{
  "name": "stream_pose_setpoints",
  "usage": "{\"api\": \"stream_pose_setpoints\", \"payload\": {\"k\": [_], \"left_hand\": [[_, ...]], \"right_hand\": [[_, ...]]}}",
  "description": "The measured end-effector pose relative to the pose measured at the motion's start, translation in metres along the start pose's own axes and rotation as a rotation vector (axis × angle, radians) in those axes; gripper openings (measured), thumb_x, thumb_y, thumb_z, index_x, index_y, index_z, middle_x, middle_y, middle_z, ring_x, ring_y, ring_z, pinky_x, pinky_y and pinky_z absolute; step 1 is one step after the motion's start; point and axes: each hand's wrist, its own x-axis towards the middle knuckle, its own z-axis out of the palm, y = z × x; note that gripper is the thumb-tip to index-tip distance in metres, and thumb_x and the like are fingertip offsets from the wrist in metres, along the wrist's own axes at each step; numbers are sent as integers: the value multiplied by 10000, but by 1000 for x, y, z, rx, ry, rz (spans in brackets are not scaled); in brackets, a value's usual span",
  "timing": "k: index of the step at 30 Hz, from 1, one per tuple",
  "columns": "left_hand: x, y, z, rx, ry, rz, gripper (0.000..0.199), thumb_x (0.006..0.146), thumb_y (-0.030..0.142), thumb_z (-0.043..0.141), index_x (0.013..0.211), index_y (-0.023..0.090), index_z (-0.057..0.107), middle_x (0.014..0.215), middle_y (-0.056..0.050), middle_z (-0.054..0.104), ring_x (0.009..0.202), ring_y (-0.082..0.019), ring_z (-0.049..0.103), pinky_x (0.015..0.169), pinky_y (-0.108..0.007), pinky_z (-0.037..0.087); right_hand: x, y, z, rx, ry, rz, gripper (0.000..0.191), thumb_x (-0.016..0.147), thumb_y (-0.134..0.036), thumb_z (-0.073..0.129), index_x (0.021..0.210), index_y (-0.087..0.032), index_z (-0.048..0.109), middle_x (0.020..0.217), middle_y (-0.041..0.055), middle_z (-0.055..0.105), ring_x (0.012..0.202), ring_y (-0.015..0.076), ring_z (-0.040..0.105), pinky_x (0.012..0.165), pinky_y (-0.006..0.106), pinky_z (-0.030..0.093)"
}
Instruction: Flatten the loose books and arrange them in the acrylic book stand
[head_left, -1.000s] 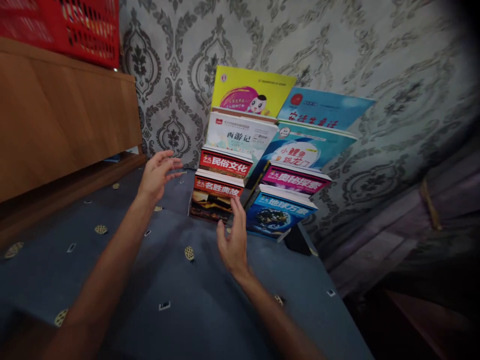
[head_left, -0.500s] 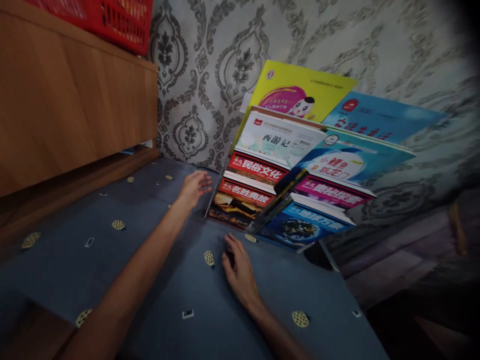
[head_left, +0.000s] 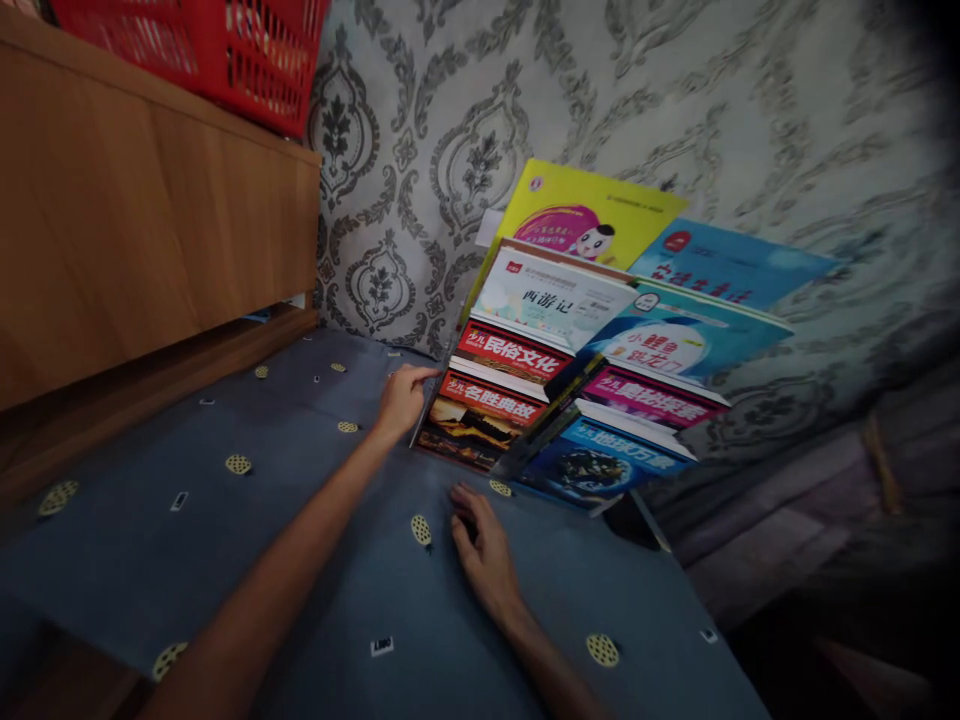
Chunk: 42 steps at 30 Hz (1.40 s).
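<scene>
Two columns of children's books stand in stepped rows at the table's back edge, leaning back. My left hand (head_left: 403,400) is beside their left side, index finger stretched to the edge of the front red-banded book (head_left: 480,415); it holds nothing that shows, its other fingers are partly hidden, and I cannot tell whether the fingertip touches. Lying on the tablecloth before the books, my right hand (head_left: 486,553) is empty, its fingers loosely bent and the thumb apart. Nearest to it is the blue book with a globe (head_left: 600,460). Behind rise a white book (head_left: 551,295) and a yellow one (head_left: 592,205).
A grey-blue tablecloth (head_left: 300,520) with pineapple prints covers the table. On the left is a wooden cabinet (head_left: 165,220) with a red plastic basket (head_left: 270,65) on top. Patterned wallpaper (head_left: 420,130) lies behind the books, and a hanging cloth (head_left: 810,500) is at the right.
My left hand has moved right to the books' left edge, and its spread fingers have drawn in to a pointing index finger. My right hand stays nearly still. The view has shifted slightly.
</scene>
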Motion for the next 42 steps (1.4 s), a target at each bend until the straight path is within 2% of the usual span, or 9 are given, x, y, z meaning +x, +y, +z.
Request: {"api": "stream_pose_setpoints", "payload": {"k": [5,9,14,19,25,32,34,37,42], "left_hand": [[-5,-5,1,72,1,57,417,717,82,452,881,231,805,929,-62,748,949,-232,656,962,-407,510],[-7,-3,-2,93,1,88,368,719,117,466,835,214,802,900,-85,744,932,-260,665,971,-454,505],[-2,5,-9,75,7,126,357,830,228,474,1032,175,763,1021,-115,753,985,-279,678,961,-464,516],[0,13,-9,-53,15,101,421,916,407,478,1191,160,681,1142,-140,733,1080,-279,671,970,-446,519],[-8,24,0,-41,14,95,460,923,460,487,1220,156,664,1236,-141,698,1148,-288,642,1032,-450,480],[-17,36,6,28,17,162,459,930,468,472,1204,159,672,1184,-116,727,1101,-271,658,1012,-406,485],[-18,37,6,39,6,169,455,930,455,469,1207,155,669,1174,-116,730,1092,-274,660,1006,-410,487],[-19,38,7,39,-20,175,451,921,432,475,1219,148,659,1174,-118,727,1090,-272,661,1007,-411,486],[-19,35,9,-33,-66,171,469,905,418,498,1249,128,630,1204,-130,708,1122,-266,651,1027,-404,479]], "right_hand": [[-1,0,2,23,28,-7,361,897,-295,500,1215,-226,658,1247,110,671,1104,249,668,971,461,553],[-2,0,3,12,75,-9,366,874,-270,507,1198,-228,671,1213,107,689,1087,259,673,960,470,553],[-2,-1,1,27,101,-31,357,864,-235,500,1170,-226,684,1158,100,712,1048,250,685,941,446,562],[-1,-2,-2,15,84,-43,376,845,-205,500,1172,-218,685,1115,99,722,1036,252,693,945,450,560],[-1,2,-1,38,124,-58,385,829,-184,516,1173,-232,682,1118,86,730,1018,245,704,918,439,574],[-3,3,-3,80,137,-50,400,827,-176,517,1187,-227,684,1112,92,739,1005,245,715,902,430,586],[-3,0,-7,82,166,-54,402,843,-187,503,1202,-217,679,1139,102,732,1025,255,710,917,450,580],[5,-9,-18,77,259,-89,416,883,-209,471,1261,-209,647,1248,113,692,1162,265,656,1007,485,532],[45,-37,-48,109,432,-141,531,943,-302,468,1461,-183,463,1493,135,513,1372,265,495,1135,495,416]]}}
